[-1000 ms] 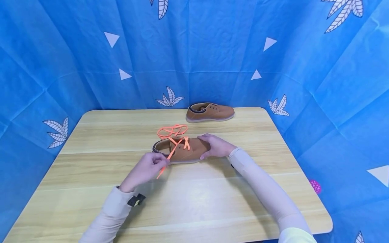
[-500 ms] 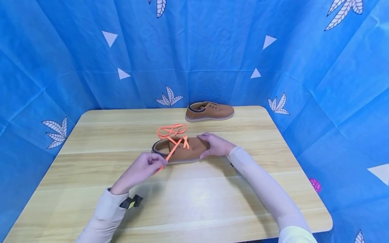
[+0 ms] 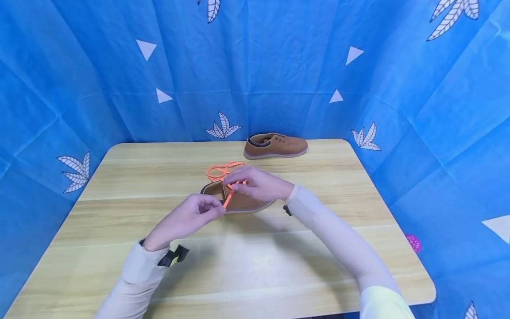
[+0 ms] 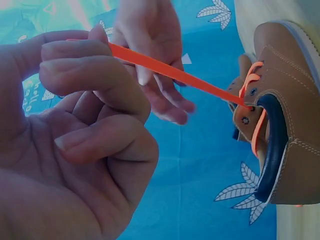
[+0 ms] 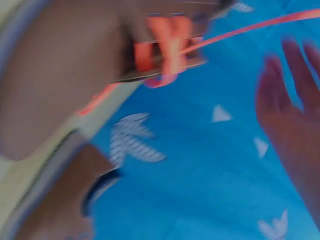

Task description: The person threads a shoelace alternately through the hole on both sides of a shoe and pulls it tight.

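A brown lace-up shoe [image 3: 245,204] sits on the table, its opening to the left and its toe to the right. Between thumb and index finger my left hand [image 3: 189,219] pinches one end of an orange shoelace [image 4: 180,76], pulled taut from the eyelets. My right hand [image 3: 263,184] hovers over the shoe's lacing, fingers extended, and hides part of the upper. In the left wrist view the right hand's fingers are spread close to the taut lace and hold nothing. In the right wrist view the crossed lacing [image 5: 170,47] shows, blurred.
A second brown shoe [image 3: 279,148], its eyelets unlaced, stands at the back of the wooden table [image 3: 159,177]. Loose coils of the orange lace lie just behind the nearer shoe. A blue patterned curtain [image 3: 247,66] hangs around the back and sides.
My right hand has let go of the shoe's toe and moved left over the lacing. The left hand keeps its pinch on the lace and has shifted slightly toward the shoe in the last half second.
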Tool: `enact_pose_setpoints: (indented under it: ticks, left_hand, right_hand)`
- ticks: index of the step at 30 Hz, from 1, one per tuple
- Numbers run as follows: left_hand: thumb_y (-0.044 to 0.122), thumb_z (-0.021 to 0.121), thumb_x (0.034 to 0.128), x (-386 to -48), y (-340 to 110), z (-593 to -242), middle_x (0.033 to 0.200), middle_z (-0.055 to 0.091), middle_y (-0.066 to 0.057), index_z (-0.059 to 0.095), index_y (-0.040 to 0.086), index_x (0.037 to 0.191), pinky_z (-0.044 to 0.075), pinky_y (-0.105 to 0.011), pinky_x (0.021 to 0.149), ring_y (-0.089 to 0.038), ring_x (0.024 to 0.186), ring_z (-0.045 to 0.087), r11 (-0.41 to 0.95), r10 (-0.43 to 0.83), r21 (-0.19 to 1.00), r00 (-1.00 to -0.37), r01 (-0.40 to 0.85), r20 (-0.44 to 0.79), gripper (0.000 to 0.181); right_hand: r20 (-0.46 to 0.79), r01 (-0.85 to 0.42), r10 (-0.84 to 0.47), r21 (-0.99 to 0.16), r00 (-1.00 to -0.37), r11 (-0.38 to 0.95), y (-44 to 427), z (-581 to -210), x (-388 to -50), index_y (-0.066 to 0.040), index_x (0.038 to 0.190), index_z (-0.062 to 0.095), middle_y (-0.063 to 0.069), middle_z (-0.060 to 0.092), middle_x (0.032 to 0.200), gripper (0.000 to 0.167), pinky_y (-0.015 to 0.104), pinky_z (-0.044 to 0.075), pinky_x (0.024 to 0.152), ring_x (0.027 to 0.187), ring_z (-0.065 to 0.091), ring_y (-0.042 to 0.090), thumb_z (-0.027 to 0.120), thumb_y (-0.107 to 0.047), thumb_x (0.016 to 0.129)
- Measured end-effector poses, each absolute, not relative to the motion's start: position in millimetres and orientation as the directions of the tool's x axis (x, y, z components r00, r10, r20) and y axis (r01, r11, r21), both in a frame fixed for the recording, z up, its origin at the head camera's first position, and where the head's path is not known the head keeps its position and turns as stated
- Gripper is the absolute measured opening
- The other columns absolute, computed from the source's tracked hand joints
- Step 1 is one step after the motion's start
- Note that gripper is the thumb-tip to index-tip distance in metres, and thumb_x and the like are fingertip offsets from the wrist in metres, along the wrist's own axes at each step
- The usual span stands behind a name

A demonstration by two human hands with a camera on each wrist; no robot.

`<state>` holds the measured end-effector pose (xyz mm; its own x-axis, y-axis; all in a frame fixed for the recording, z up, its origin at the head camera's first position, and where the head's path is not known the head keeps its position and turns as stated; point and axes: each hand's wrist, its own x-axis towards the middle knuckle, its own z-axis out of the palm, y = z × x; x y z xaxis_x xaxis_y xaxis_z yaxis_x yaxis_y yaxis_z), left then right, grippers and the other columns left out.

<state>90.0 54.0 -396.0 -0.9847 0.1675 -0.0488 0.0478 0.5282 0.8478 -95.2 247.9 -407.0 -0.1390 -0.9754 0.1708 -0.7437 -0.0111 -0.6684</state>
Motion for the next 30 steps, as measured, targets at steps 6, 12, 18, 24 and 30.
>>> enact_pose_setpoints:
  ticks: [6,12,18,24,30]
  left_hand:
    - [0.024,0.063,0.103,88.7,54.4,-393.0,0.089,0.071,-0.001,0.076,0.012,0.1,0.046,-0.026,0.065,-0.014,0.077,0.059,0.537,0.17,0.841,-0.985,0.062,-0.036,0.017]
    - [0.034,0.058,0.1063,73.1,41.1,-403.0,0.073,0.057,-0.004,0.072,0.013,0.096,0.044,-0.028,0.056,-0.019,0.064,0.051,0.488,0.108,0.871,-0.994,0.064,0.012,0.028]
    - [0.036,0.057,0.1068,37.7,36.8,-425.6,0.088,0.068,-0.006,0.074,0.006,0.109,0.05,-0.028,0.065,-0.023,0.078,0.061,0.6,-0.022,0.797,-0.994,0.069,0.103,0.035]
    - [0.028,0.072,0.0975,12.2,54.2,-443.8,0.072,0.061,-0.002,0.075,0.009,0.099,0.042,-0.029,0.053,-0.015,0.059,0.052,0.794,0.016,0.604,-0.994,0.077,0.105,0.018]
    - [0.022,0.077,0.0933,6.9,63.2,-453.5,0.073,0.057,-0.001,0.073,0.008,0.103,0.037,-0.027,0.054,-0.014,0.061,0.05,0.842,0.016,0.537,-0.997,0.052,0.071,0.018]
  right_hand:
    - [0.019,-0.626,-0.991,-0.774,0.134,-0.1,232.7,-396.7,-87.4,-0.021,0.115,0.074,-0.006,0.073,0.111,0.019,0.028,0.052,0.1,0.107,0.066,0.016,0.058,-0.023,0.107]
    - [0.044,-0.487,-0.999,-0.873,-0.001,-0.038,233.1,-394.7,-101.3,-0.009,0.104,0.074,0.016,0.07,0.092,0.013,0.034,0.055,0.076,0.081,0.063,0.016,0.061,-0.013,0.104]
    - [0.181,-0.348,-0.937,-0.935,-0.299,-0.069,231.3,-397.7,-123.8,0.009,0.107,0.069,0.012,0.063,0.077,0.016,0.031,0.053,0.068,0.069,0.057,0.016,0.059,-0.003,0.103]
    - [0.173,-0.328,-0.885,-0.944,-0.431,-0.025,234.4,-403.4,-141.0,0.006,0.112,0.07,0.0,0.056,0.068,0.02,0.03,0.042,0.063,0.063,0.046,0.019,0.061,-0.009,0.103]
    - [0.084,-0.507,-0.915,-0.851,-0.394,0.14,232.7,-409.4,-147.7,-0.001,0.108,0.076,0.007,0.071,0.085,0.016,0.023,0.042,0.063,0.062,0.046,0.01,0.066,-0.012,0.101]
